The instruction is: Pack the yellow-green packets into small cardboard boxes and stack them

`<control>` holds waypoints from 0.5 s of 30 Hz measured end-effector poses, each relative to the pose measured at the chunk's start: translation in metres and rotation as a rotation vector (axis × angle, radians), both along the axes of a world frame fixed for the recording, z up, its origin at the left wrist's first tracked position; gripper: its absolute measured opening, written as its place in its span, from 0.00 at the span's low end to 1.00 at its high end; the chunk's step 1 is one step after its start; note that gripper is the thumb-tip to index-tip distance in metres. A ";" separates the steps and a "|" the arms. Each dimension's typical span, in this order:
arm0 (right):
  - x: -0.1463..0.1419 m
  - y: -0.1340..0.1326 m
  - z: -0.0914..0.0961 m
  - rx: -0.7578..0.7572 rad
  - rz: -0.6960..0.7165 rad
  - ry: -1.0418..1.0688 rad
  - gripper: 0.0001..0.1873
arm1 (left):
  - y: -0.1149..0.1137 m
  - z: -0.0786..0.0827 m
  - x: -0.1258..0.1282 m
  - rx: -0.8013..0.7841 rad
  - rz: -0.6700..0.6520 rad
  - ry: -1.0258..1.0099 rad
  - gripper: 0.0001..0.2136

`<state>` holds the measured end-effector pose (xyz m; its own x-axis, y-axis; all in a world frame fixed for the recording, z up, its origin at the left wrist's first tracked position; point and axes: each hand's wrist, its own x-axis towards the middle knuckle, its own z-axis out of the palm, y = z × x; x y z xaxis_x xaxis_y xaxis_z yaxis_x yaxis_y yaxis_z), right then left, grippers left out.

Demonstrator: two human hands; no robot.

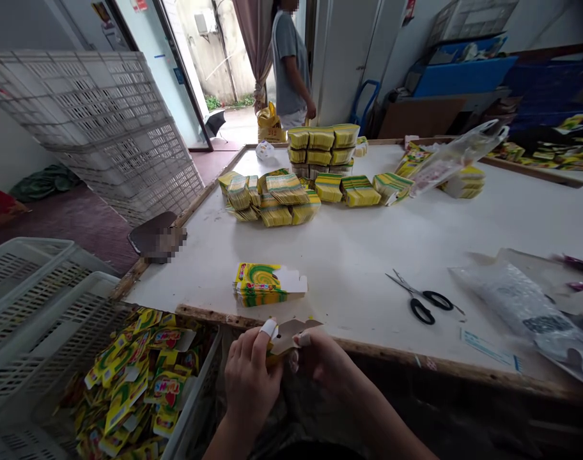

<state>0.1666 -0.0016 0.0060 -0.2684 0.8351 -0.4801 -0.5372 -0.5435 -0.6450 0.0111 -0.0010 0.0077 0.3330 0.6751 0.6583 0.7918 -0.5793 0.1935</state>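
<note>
Your left hand [250, 377] and your right hand [320, 361] meet just on the near side of the small stack of flat cartons [267, 284], and both are closed on one carton blank [291, 333]. Its pale inner side faces up. The left fingers pinch its left edge and the right fingers curl over its right edge. Your left forefinger wears a white wrap [270, 328] at the tip. The blank sits below the stack, past the worn front edge of the white table [349, 255] that the stack lies on. To the left of the stack and lower down, a white crate [190, 415] holds a loose heap of yellow and green made-up boxes [138, 383]. Black-handled scissors [423, 300] lie well to the right of the stack, with a clear plastic bag [526, 306] farther right again. Beyond the stack, toward the far side of the table, are bundled piles of the same cartons [282, 191]. Farther back still, another person [289, 64] stands near the doorway.
</note>
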 end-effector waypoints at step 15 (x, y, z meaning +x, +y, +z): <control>0.011 0.004 0.003 0.115 -0.050 -0.071 0.06 | 0.003 -0.002 0.004 -0.018 -0.044 0.008 0.19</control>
